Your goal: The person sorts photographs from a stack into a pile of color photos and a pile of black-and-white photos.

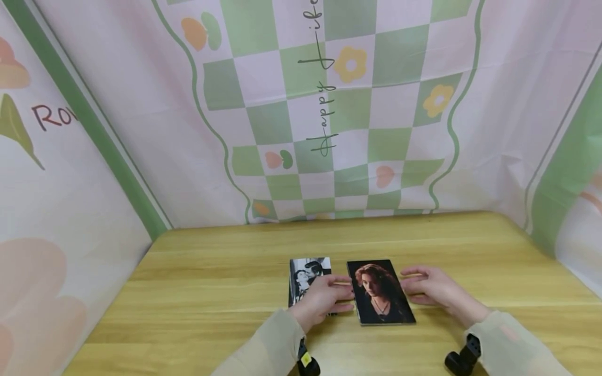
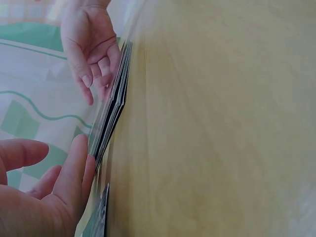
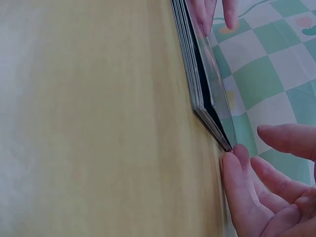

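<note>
A stack of photo cards lies flat on the table, its top card a portrait of a long-haired person on black. Left of it lies a black-and-white photo card of two people, partly hidden under my left hand. That hand's fingers are fairly straight, their tips at the stack's left edge. On the opposite side, my right hand has its relaxed fingers at the right edge. Several layers show along the stack's side in the right wrist view. Neither hand curls round a card.
The wooden table reaches back to a hanging cloth with green and white checks. Patterned cloth also hangs at the left and right sides. A small black device sits at each wrist.
</note>
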Motion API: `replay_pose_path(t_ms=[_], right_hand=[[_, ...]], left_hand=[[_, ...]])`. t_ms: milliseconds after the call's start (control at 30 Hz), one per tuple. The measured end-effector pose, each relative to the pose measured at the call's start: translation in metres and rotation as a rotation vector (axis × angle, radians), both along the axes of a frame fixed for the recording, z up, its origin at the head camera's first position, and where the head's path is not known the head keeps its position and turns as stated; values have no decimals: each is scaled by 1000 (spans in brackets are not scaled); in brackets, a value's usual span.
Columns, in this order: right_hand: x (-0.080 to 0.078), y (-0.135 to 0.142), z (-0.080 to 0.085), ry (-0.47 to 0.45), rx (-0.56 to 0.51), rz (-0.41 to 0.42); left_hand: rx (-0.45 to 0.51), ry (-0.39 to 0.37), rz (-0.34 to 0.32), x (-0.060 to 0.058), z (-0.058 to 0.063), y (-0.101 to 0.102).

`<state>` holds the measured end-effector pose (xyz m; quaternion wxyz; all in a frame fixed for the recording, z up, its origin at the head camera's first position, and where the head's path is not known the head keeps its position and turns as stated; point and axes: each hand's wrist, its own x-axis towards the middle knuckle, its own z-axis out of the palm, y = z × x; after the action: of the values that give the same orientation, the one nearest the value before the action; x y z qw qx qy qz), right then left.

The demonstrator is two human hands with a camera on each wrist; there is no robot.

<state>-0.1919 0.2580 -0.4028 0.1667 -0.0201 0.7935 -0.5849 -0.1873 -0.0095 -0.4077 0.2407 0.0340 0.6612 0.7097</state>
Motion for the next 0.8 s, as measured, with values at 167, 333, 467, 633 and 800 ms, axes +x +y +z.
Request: replay_pose_path(t_ms=[167,333,467,633,800], right_hand=[[1,1,2,2,-9,-5],[3,0,4,18,-7,4],[5,-1,6,36,10,17],[6,-2,9,39,36,11],[6,-3,11,38,45,3]], left_hand=[[-8,0,-2,0,2,0],[-22,7,-1,1,3,0],[-32,5,-1,1,3,0],[-29,2,1,2,5,0],[-21,19,3,2,5,-1]])
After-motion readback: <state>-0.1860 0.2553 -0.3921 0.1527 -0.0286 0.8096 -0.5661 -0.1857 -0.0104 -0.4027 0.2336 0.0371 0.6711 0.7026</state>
